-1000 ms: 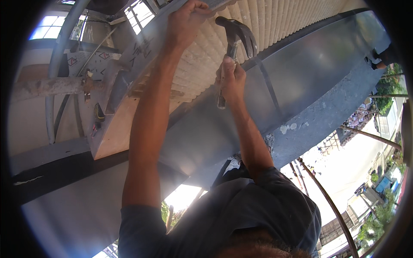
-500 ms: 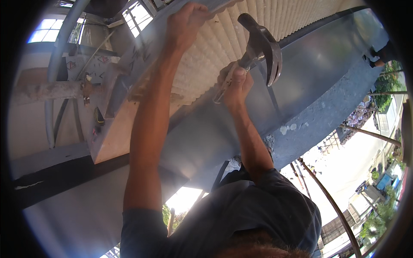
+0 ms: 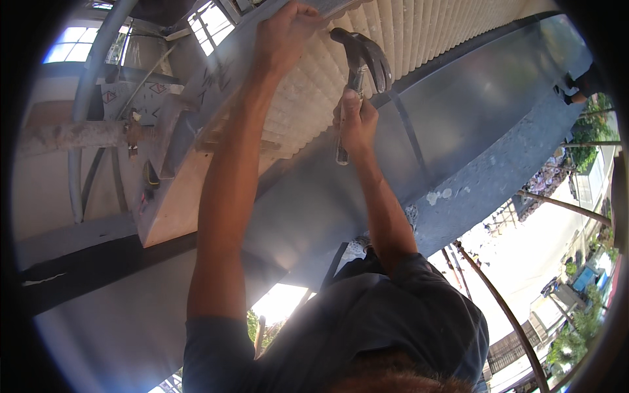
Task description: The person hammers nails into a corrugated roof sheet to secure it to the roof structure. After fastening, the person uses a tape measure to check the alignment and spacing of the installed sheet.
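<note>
A claw hammer [image 3: 364, 57] with a dark metal head is raised in front of a corrugated pale sheet [image 3: 419, 33]. My right hand [image 3: 357, 121] is wrapped round its handle, the thumb lying along it and the handle's end showing below the fist. Up at the sheet's left edge, beside a grey board [image 3: 226, 49], my left hand [image 3: 286, 36] is closed with its fingers curled together. What it pinches there, if anything, is too small or hidden to make out. The hammer's head is close to the left hand, and a gap shows between them.
A smooth grey panel [image 3: 458, 105] runs diagonally under the sheet, with a concrete ledge [image 3: 485, 173] beyond it. Metal pipes [image 3: 98, 72] stand at the left. Poles [image 3: 504, 295] cross the bright drop to the ground at right. Another person's foot [image 3: 565, 93] shows far right.
My right hand has swung the hammer leftward, bringing its head nearer my left hand, and the handle is more upright. The left hand has stayed nearly in place.
</note>
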The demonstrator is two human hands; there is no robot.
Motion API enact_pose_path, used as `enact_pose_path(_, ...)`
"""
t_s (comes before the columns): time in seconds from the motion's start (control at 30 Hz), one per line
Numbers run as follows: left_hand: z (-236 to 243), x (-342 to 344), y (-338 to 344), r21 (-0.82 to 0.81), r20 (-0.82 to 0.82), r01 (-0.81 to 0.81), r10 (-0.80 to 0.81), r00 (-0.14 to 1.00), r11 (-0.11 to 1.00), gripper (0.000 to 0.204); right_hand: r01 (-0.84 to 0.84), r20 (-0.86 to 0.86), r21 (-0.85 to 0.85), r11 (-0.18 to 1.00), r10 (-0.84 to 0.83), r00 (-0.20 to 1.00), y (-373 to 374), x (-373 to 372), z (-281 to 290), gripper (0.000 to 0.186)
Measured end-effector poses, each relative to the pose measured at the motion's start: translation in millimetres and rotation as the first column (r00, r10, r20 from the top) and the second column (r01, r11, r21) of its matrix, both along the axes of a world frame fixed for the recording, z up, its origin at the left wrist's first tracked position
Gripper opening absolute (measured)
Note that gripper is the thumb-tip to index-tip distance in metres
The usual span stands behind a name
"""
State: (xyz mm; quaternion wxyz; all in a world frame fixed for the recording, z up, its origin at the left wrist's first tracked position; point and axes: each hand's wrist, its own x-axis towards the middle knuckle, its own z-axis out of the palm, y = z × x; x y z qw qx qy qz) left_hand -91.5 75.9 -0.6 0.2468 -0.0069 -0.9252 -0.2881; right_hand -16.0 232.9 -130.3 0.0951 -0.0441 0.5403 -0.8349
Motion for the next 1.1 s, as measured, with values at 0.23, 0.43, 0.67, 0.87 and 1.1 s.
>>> enact_pose_path(0.23, 3.1, 2.7, 5.0, 0.067, 0.055, 0.027, -0.031, 0.998, 0.997, 0.022, 0.201, -0.303, -0.200, 0.959, -0.255, 0.918, -4.1, -1.7, -3.8, 0.073)
enact_pose_path(0.43, 0.8, 0.7, 0.6, 0.066, -0.007, 0.022, -0.021, 1.000, 0.998, 0.024, 0.002, -0.010, -0.047, 0.999, -0.003, 1.000, 2.6, -2.2, 6.3, 0.066)
enact_pose_path(0.67, -3.2, -1.8, 2.1, 0.166, -0.001, 0.073, -0.074, 0.997, 0.983, 0.025, 0.172, -0.269, -0.176, 0.969, -0.216, 0.939, -11.2, -7.9, -12.7, 0.067)
enact_pose_path(0.87, -0.3, 1.1, -2.8, 0.179, 0.088, 0.028, -0.045, 0.995, 0.983, 0.025, 0.098, -0.154, -0.112, 0.989, -0.115, 0.981, -4.7, -4.9, -10.7, 0.066)
enact_pose_path(1.1, -3.7, -1.2, -2.5, 0.157, 0.029, 0.087, -0.092, 0.995, 0.984, 0.026, 0.210, -0.323, -0.182, 0.961, -0.260, 0.910, -13.7, -7.6, -9.3, 0.068)
